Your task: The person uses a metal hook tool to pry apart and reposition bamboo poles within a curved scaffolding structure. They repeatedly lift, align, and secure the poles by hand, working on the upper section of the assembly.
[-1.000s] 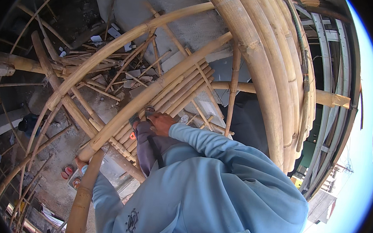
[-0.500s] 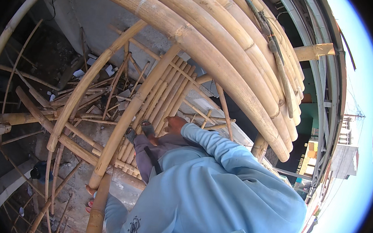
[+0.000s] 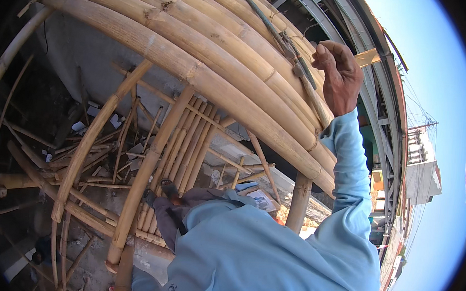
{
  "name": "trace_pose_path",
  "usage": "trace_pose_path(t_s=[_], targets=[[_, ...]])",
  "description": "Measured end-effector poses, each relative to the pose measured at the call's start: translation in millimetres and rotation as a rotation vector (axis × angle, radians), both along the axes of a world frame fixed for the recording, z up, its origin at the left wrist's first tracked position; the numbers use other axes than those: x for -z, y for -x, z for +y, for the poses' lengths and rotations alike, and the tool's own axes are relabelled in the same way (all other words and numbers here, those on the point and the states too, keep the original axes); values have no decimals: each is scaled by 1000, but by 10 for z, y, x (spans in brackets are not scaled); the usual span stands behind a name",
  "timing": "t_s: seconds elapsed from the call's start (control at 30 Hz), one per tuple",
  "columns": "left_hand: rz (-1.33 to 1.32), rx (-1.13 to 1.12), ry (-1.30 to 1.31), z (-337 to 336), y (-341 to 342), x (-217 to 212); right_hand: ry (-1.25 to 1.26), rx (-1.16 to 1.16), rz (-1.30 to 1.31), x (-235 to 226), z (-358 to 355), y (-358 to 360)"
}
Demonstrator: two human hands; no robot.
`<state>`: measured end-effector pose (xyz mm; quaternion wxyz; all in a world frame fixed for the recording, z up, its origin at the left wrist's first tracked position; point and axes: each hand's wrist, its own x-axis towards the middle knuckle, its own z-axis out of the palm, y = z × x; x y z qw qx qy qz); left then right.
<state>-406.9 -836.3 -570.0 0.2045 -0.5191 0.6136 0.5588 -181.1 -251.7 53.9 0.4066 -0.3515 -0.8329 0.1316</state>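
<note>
High on a bamboo scaffold, the view looks down past thick curved bamboo poles [image 3: 206, 62] that arch from upper left toward the lower right, lashed side by side. Below them, thinner bamboo struts [image 3: 144, 177] cross over a bare concrete slab [image 3: 87, 65] littered with offcuts. To the right, a steel roof frame [image 3: 369, 52] and distant buildings stand against clear sky.

A light blue long-sleeved shirt [image 3: 268, 256] fills the lower middle of the picture. Its right sleeve rises to the right hand [image 3: 337, 77], which is now lifted to the top of the pole bundle; a second ago it was low, near the struts by the knee. The hand is loosely curled, fingers bent, resting against or just beside a dark twisted binding [image 3: 283, 38] that runs along the uppermost poles. Whether it actually pinches the binding cannot be told. This suggests the work has shifted from the lower lashings up to this tie.

The left hand is not visible; a grey trouser leg [image 3: 185, 207] and a foot on the struts show beneath the shirt.
</note>
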Motion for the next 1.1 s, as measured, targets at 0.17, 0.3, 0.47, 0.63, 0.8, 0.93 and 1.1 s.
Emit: trace_pose_path(t_s=[0.17, 0.3, 0.47, 0.63, 0.8, 0.93, 1.1], targets=[[7, -59, -115, -122, -50, 5, 111, 593, -1065, 63, 383, -796], [49, -229, -149, -358, -263, -149, 195, 533, -1024, 497, 478, -1169], [68, -285, -227, -255, -225, -158, 18, 468, -778, 808, 441, -1539], [103, -300, -266, -213, -203, -200, 199, 583, -781, 772, 481, -1463], [101, -299, -333, -49, -126, -114, 107, 551, -437, 587, 594, -1581], [129, -273, -338, 28, -81, -141, 132, 400, -30, 36, -144, -801], [238, -416, -363, -530, -523, -255, 616, -291, 94, 138, -1172, 635]])
